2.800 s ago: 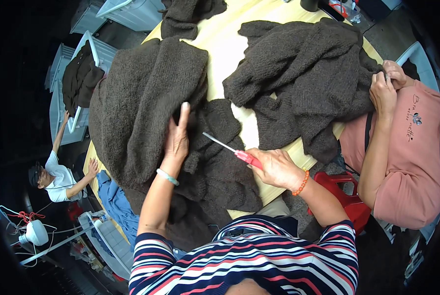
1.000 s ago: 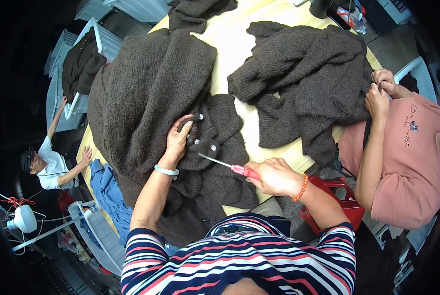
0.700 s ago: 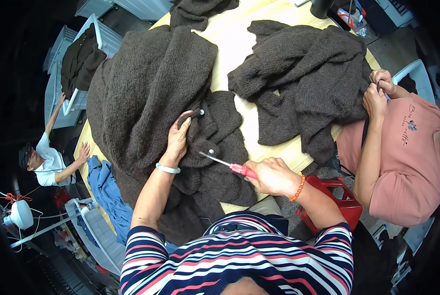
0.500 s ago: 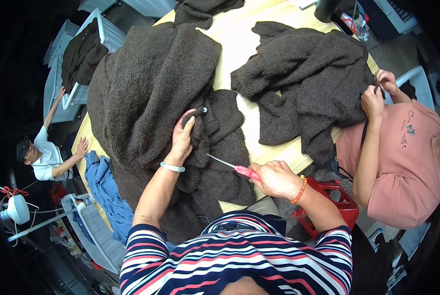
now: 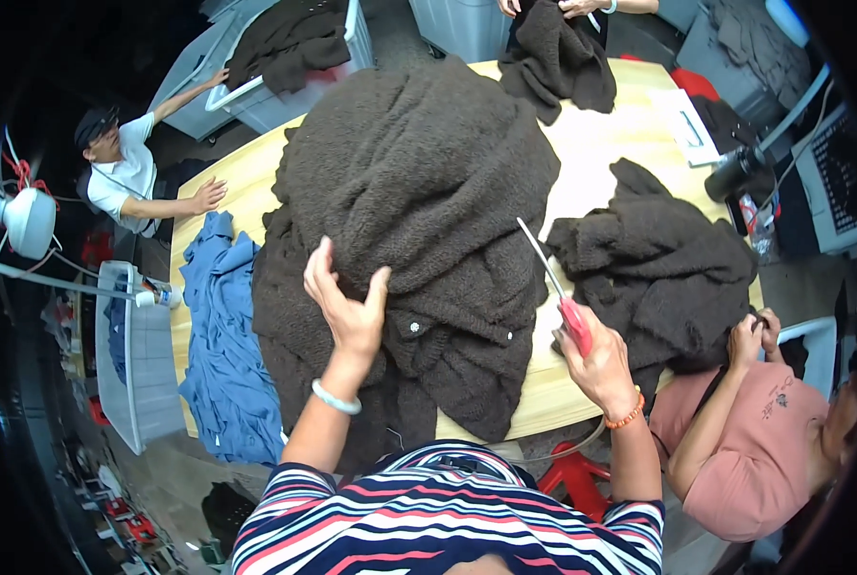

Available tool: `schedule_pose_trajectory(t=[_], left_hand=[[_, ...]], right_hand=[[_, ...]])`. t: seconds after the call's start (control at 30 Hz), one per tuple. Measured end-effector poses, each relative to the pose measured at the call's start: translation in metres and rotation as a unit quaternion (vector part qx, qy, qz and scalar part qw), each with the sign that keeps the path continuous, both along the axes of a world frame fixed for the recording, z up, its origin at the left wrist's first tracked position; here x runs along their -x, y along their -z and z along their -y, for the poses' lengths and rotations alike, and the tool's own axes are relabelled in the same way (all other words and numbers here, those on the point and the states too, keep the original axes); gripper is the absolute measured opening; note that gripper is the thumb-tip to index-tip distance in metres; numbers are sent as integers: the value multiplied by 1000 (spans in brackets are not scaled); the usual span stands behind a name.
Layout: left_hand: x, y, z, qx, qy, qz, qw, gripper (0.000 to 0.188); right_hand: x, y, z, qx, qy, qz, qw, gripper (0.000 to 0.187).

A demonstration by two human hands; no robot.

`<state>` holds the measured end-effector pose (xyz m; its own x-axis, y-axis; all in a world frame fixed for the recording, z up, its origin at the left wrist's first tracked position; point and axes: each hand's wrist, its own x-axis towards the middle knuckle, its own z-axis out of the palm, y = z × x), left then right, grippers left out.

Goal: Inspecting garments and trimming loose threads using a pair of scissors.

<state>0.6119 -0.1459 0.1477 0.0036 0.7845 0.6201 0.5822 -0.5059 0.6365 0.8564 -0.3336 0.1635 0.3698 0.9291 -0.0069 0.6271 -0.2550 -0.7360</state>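
1. The large heap of dark brown, fuzzy knitted cloth (image 5: 428,163) fills the middle of the pale wood-grain table (image 5: 591,163) and reaches its near edge, probably to keep it within easy reach.
2. The left hand (image 5: 352,311) is at the heap's near side, fingers spread and thumb apart, pinching nothing visible; the pose suggests steadying or smoothing, though I cannot tell how firmly it touches.
3. Two small pale round buttons (image 5: 414,328) show beside it.
4. The right hand (image 5: 596,369) curls its fingers around a slim red-handled tool with a metal shaft (image 5: 574,324), pointing away from the body, perhaps for safety.
5. Crumpled blue cloth (image 5: 220,345) lies along the left edge; a smaller dark brown knitted pile (image 5: 659,268) lies toward the right edge, beside a co-worker in pink (image 5: 759,422).
6. Beyond the far-left corner, a grey plastic bin (image 5: 358,36) holds brown cloth.
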Motion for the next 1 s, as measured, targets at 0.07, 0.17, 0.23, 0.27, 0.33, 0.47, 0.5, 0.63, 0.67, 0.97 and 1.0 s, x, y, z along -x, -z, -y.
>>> schedule_pose_trajectory(t=[0.07, 0.17, 0.23, 0.27, 0.33, 0.47, 0.5, 0.63, 0.67, 0.97, 1.0], left_hand=[[26, 25, -30, 12, 63, -43, 997, 29], [-9, 10, 1, -74, 290, -116, 947, 21], [-26, 27, 34, -48, 388, -198, 899, 24], [-33, 42, 46, -53, 395, -245, 884, 25], [-36, 51, 54, 41, 420, -283, 861, 31], [-21, 83, 40, 151, 390, -171, 892, 44], [-20, 82, 37, 167, 364, -159, 902, 47], [-41, 78, 38, 130, 289, -255, 913, 58], [-51, 81, 39, 132, 300, -257, 909, 58], [-166, 105, 66, 0, 405, -438, 803, 81], [-173, 117, 67, 1, 405, -483, 777, 84]], right_hand=[[12, -19, -35, -8, -9, -2, 1000, 38], [23, -29, -86, -21, -5, -7, 1000, 44], [29, -30, -119, -6, 4, 0, 1000, 52], [28, -21, -133, 7, 21, 18, 1000, 57], [22, 5, -153, 50, 47, 49, 996, 65], [-1, 54, -141, 90, 53, 25, 994, 54], [-11, 66, -131, 85, 68, 7, 994, 51], [-46, 97, -79, 80, 99, -78, 989, 38], [-51, 102, -68, 82, 102, -113, 985, 35], [-58, 126, 9, 30, 146, -139, 979, 30], [-58, 129, 14, 44, 151, -155, 975, 36]])
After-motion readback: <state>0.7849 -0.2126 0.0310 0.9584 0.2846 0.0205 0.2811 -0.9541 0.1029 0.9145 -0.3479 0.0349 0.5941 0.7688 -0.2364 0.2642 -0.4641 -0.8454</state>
